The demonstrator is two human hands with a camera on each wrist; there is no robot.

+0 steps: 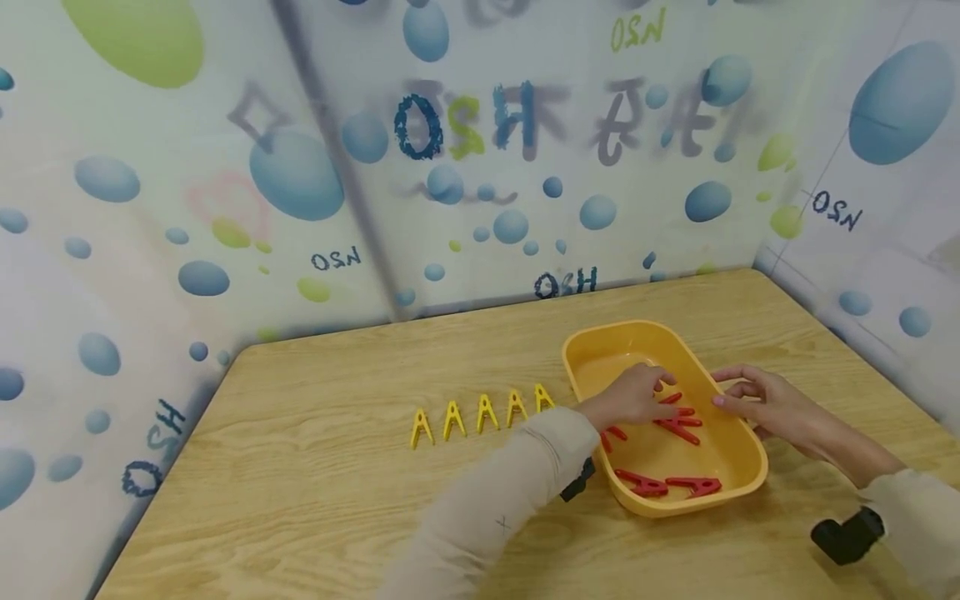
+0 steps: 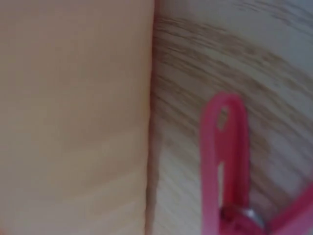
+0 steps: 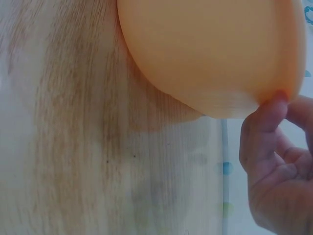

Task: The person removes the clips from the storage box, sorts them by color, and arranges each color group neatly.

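An orange plastic basin [image 1: 626,333] stands on the right part of the table, with several red clothespins [image 1: 693,485] inside it. My left hand [image 1: 633,396] reaches over its left rim, fingers bent down among the red clothespins; I cannot tell whether they pinch one. In the left wrist view, a red clothespin [image 2: 225,156] shows against wood grain beside a broad tan surface. At the basin's right side, my right hand [image 1: 772,408] grips the rim, thumb on the inner side. The right wrist view shows its fingertips pinching the basin's edge [image 3: 293,49].
Several yellow clothespins [image 1: 453,419] stand in a row on the wooden table [image 1: 300,467], left of the basin. A patterned sheet [image 1: 480,208] with blue and green ovals hangs behind the table. The left sleeve [image 1: 495,508] covers part of the tabletop.
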